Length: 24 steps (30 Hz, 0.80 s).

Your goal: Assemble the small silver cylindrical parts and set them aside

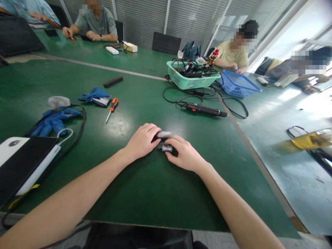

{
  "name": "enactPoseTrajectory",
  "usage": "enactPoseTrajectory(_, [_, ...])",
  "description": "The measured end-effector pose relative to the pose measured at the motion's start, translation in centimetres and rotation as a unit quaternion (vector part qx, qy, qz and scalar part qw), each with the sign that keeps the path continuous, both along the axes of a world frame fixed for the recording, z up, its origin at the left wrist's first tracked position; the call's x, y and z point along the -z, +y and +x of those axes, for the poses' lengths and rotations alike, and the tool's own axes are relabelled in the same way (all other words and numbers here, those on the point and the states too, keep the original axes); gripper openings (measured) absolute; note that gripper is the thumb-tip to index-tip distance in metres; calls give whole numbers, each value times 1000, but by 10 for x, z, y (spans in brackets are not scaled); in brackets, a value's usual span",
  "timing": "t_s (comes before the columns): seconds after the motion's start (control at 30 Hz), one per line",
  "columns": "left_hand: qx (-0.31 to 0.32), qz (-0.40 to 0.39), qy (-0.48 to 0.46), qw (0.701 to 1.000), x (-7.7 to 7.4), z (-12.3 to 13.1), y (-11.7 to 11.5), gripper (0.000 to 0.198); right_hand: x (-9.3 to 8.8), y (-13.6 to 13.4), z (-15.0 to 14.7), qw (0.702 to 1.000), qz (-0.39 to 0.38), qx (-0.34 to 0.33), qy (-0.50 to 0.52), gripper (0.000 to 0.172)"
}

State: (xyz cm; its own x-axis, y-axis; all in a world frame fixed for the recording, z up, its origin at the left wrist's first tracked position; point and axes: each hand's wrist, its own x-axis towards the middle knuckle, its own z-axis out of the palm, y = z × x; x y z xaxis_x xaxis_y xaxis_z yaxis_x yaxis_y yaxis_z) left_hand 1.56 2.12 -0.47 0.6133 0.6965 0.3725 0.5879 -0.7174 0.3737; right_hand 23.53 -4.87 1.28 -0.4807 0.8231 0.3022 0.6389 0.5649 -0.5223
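Both my hands rest low over the green table, close together near its middle. My left hand is closed around one end of a silver metal cylinder, which lies sideways with its other end pointing right. Just nearer to me, my right hand has thumb and fingers around a shorter metal cylindrical part with a thin tip toward the left. The two metal pieces are apart by a small gap. My fingers hide the covered ends of both.
An orange-handled screwdriver, blue gloves and a black bar lie left. A corded black electric screwdriver lies right, before a green basket of tools and a blue basket. Several people sit around the tables.
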Motion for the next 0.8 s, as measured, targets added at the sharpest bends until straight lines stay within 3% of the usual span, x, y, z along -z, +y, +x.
enactPoseTrajectory(0.53, [-2,4,11,1000,-1,-8,-1,30,2,0,2,1000,-18,12,-14,29])
enactPoseTrajectory(0.8, [31,43,44,998,-16,-13,-15,11,5,1,2,1000,0,6,-15,27])
